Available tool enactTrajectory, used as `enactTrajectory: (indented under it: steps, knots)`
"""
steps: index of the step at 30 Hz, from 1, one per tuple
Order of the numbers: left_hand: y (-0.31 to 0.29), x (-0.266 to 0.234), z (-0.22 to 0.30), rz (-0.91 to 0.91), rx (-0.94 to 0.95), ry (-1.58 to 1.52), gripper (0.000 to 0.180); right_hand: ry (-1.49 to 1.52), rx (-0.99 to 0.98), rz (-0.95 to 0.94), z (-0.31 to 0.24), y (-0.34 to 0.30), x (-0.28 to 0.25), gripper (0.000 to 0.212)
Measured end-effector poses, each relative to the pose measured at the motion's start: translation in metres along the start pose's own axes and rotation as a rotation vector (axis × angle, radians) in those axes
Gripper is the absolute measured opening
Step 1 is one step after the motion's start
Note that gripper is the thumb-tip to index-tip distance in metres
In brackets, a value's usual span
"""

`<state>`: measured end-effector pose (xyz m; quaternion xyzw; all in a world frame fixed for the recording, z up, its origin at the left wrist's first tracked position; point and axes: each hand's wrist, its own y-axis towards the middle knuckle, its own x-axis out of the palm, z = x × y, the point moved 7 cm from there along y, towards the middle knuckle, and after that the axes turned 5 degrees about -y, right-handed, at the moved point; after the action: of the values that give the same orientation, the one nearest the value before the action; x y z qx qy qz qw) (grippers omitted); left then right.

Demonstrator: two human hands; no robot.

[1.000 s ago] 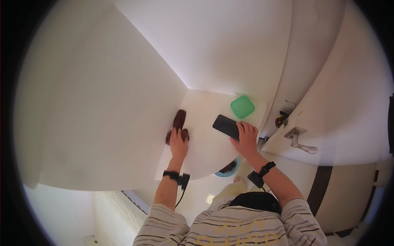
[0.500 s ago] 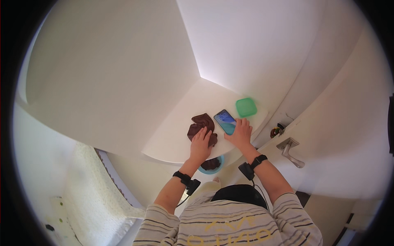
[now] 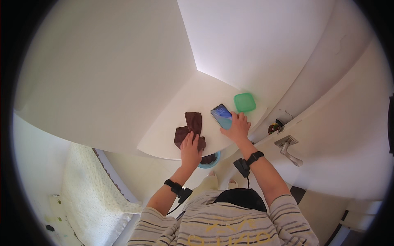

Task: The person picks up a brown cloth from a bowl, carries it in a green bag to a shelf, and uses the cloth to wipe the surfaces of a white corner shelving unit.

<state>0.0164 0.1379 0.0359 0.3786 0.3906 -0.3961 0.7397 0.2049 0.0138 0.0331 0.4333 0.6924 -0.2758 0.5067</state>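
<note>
The left hand (image 3: 190, 151), loosely curled, grip unclear, partly hides a crumpled dark-brown cloth (image 3: 193, 120) left of the rectangular blue-screened phone (image 3: 222, 116), whose near end the right hand (image 3: 238, 128) clasps.

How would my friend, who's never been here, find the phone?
Find the curved white shelf in the white corner. The phone lies on it, between brown cloth and a green container, with the right hand at its edge. Only it has a lit blue screen.

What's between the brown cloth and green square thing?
A phone, the right hand on it, lies between the cloth and green thing in the head view.
</note>
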Motion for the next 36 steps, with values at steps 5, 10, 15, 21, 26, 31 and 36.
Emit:
enactTrajectory:
  steps: [5, 10, 15, 21, 26, 31, 36]
  knots:
    - [0.043, 0.012, 0.016, 0.049, 0.117, -0.008, 0.063, -0.003, -0.042, 0.075, -0.009, -0.001, -0.001, 0.077]
    - [0.064, 0.009, 0.004, 0.041, 0.041, -0.031, 0.059, 0.036, -0.068, 0.103, -0.005, 0.005, -0.011, 0.075]
    - [0.011, -0.002, 0.012, -0.004, 0.06, -0.051, 0.062, 0.046, -0.09, 0.124, -0.002, 0.001, -0.017, 0.073]
    - [0.022, 0.006, 0.037, 0.021, 0.108, -0.118, 0.062, 0.141, -0.244, 0.227, -0.014, -0.012, -0.044, 0.069]
    - [0.032, 0.017, 0.045, 0.045, 0.14, -0.099, 0.065, 0.059, -0.17, 0.428, 0.011, 0.02, -0.082, 0.068]
    - [0.039, 0.022, 0.048, 0.032, 0.142, -0.09, 0.065, -0.008, -0.011, 0.313, 0.037, 0.05, -0.065, 0.064]
    - [0.042, 0.023, 0.048, 0.029, 0.134, -0.099, 0.065, 0.024, -0.048, 0.313, 0.04, 0.054, -0.054, 0.066]
